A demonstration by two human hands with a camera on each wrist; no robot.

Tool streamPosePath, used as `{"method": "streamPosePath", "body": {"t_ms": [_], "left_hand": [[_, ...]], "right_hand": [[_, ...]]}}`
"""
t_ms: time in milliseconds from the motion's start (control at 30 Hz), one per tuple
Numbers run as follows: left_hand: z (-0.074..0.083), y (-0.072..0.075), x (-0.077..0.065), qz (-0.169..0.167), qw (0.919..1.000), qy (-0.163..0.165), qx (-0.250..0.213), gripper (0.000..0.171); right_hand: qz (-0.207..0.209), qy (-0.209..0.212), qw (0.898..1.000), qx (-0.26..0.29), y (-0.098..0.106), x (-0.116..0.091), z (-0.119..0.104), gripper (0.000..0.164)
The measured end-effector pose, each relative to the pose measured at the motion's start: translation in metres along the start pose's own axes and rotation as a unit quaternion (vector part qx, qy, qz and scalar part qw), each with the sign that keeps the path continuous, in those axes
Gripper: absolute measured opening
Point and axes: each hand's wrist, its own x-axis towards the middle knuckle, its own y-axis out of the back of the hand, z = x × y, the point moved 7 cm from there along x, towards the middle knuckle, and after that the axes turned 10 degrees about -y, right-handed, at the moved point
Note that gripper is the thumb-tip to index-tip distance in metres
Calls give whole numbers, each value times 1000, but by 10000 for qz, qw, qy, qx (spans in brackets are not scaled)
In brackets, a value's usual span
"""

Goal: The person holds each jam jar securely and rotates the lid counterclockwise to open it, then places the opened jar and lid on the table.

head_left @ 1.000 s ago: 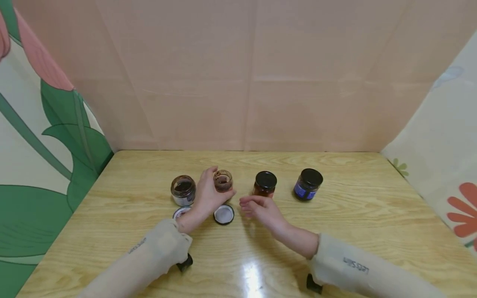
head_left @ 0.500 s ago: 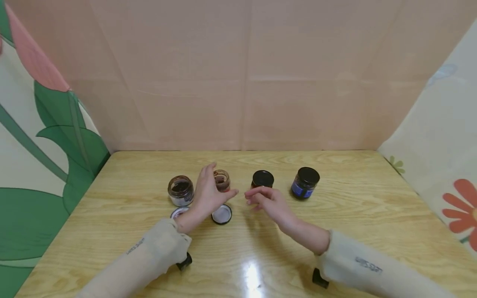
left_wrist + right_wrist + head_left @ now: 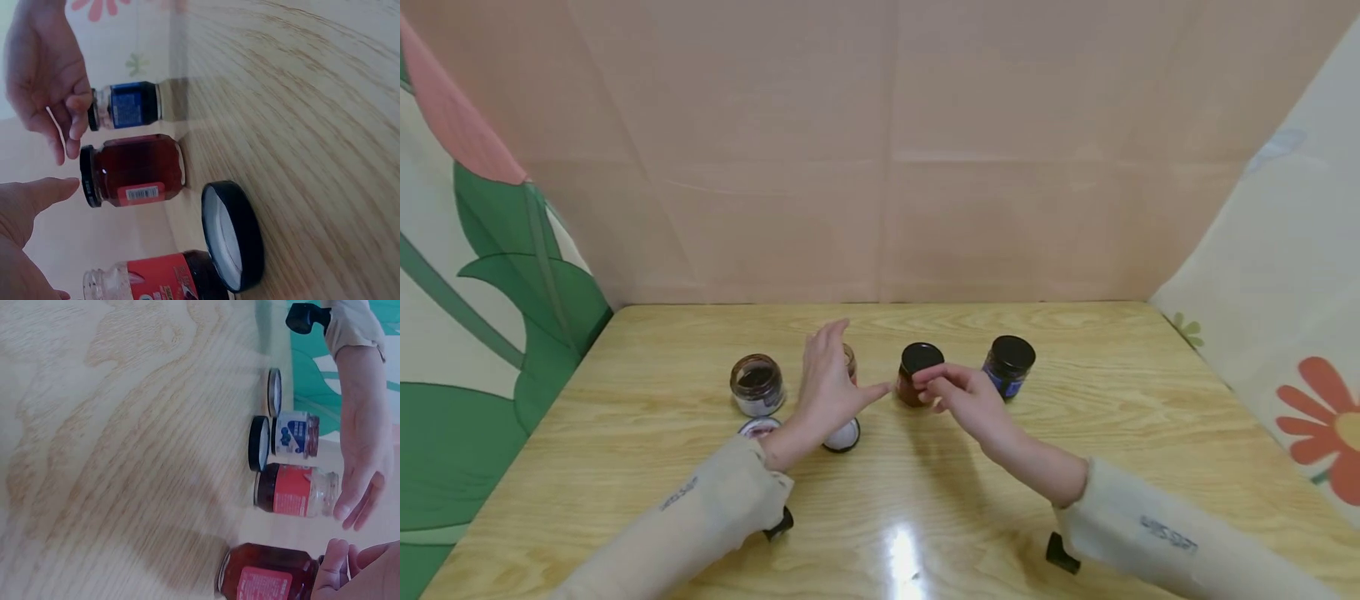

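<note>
My left hand (image 3: 833, 379) is raised with thumb and fingers spread wide, holding nothing. It partly hides an open glass jar with a red label (image 3: 292, 490). The left thumb points at a lidded jar of dark red contents (image 3: 140, 169), whose lid is black. Close in front of that jar is my right hand (image 3: 968, 402), fingers loosely bent and nothing in them. In the left wrist view its fingertips hang just above the lid, apparently apart from it. A black lid with white inside (image 3: 232, 237) leans beside the open red-label jar.
Another open jar (image 3: 758, 400), with dark residue inside, stands on the left of the wooden table (image 3: 820, 533). A second lid (image 3: 760, 427) lies before it. To the right stands a black-lidded jar with a blue label (image 3: 1011, 358). A pinkish cloth (image 3: 880, 167) hangs behind.
My left hand has come off the open red-label jar and moved right, its thumb stretching out. My right hand has risen and moved right, in front of the lidded red jar.
</note>
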Motion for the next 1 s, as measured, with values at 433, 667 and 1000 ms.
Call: {"method": "streamPosePath", "body": {"t_ms": [433, 667, 1000], "left_hand": [[21, -13, 7, -150, 9993, -334, -117, 92], [35, -21, 9, -120, 9979, -545, -341, 86], [43, -30, 9, -137, 9943, -553, -906, 82]], "right_hand": [[433, 128, 9986, -268, 22, 2, 0, 28], [573, 40, 9982, -143, 31, 1, 2, 29], [664, 41, 9976, -185, 39, 0, 3, 29]]}}
